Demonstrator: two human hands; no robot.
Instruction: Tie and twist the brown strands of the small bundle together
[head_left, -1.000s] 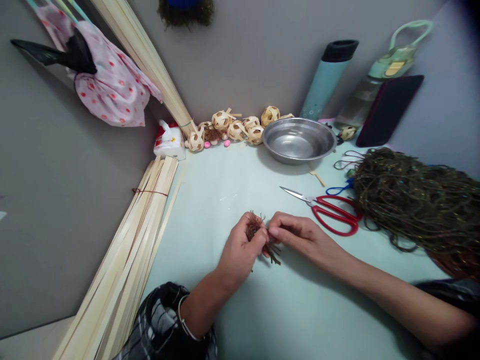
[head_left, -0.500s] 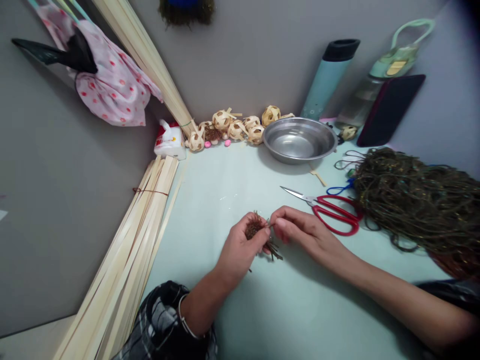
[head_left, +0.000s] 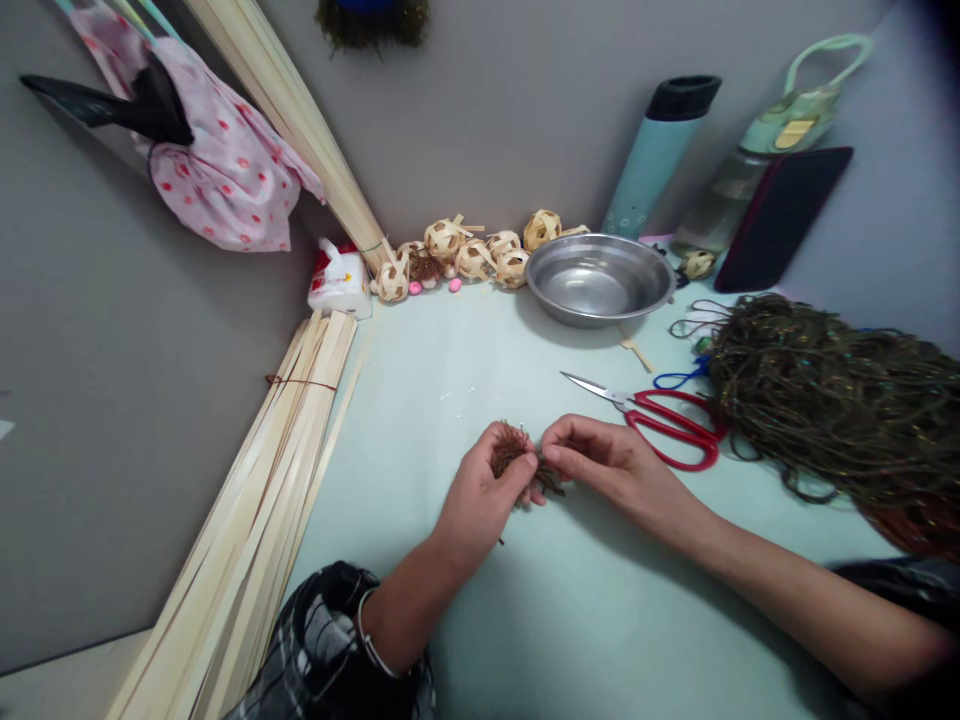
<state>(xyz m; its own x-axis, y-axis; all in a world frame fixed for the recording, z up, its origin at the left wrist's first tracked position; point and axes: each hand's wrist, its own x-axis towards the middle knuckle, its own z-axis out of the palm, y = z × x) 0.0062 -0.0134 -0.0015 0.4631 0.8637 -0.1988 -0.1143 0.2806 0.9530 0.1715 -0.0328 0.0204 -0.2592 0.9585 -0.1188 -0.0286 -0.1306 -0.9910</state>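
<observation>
Over the middle of the pale green table, my left hand point(head_left: 480, 495) is closed around a small bundle of brown cord point(head_left: 511, 455). Loose cord ends stick out of it to the right, below my thumb. Close beside it, my right hand point(head_left: 600, 455) pinches at a thin strand of the cord; the fingertips hide most of that strand. Just beyond my right hand lie red-handled scissors point(head_left: 675, 425), slightly open, blades pointing left. A large tangled heap of dark brown-green cord point(head_left: 817, 400) lies to the right.
A metal bowl point(head_left: 600, 290) stands at the back, beside several woven strip balls point(head_left: 472, 258). Behind are a blue tumbler point(head_left: 656, 165), a clear bottle point(head_left: 720, 190) and a leaning phone point(head_left: 787, 220). Tied flat wooden strips point(head_left: 277, 480) and a tissue pack point(head_left: 341, 280) occupy the left.
My right hand's fingers have shifted slightly and come closer to the left thumb. The loose cord ends now sit higher, partly behind the fingers. My left hand keeps its hold.
</observation>
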